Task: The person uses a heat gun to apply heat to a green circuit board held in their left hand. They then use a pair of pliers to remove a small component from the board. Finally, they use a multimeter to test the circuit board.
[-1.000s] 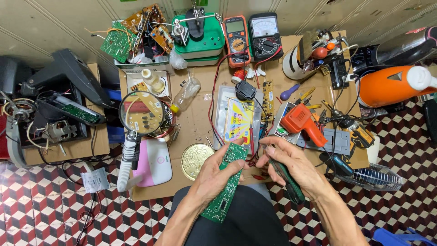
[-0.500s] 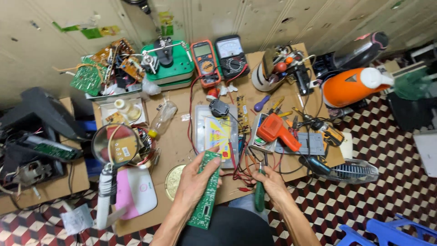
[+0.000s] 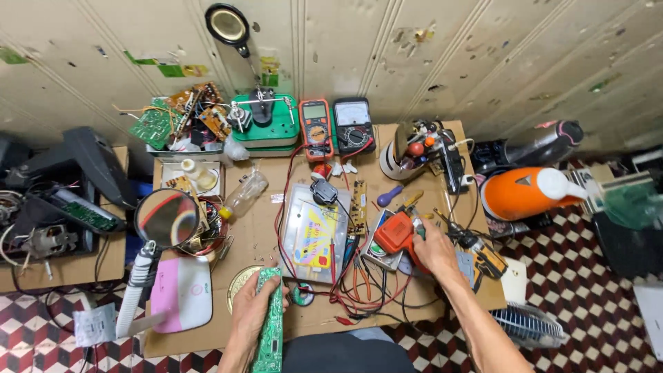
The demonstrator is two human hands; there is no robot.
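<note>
- Cluttered cardboard bench (image 3: 276, 235) against a pale panelled wall.
- Left hand (image 3: 250, 304) wraps a green board (image 3: 269, 324) at the near edge, long axis running away from the body.
- Right hand (image 3: 435, 250) closes on an orange gun-shaped tool (image 3: 395, 233), right of the board.

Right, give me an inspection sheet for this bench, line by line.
Surface: cardboard-topped table, crowded.
Job's things: long green circuit board at the near edge; orange soldering gun right of centre.
Clutter: two multimeters at the back, magnifier, heap of boards, plastic bottle, pink box.
Grippers: left hand holds the circuit board; right hand is on the soldering gun.
Cables: red and black leads tangled on the table's near half.
Surroundings: panelled wall, checked floor, orange kettle to the right.
</note>
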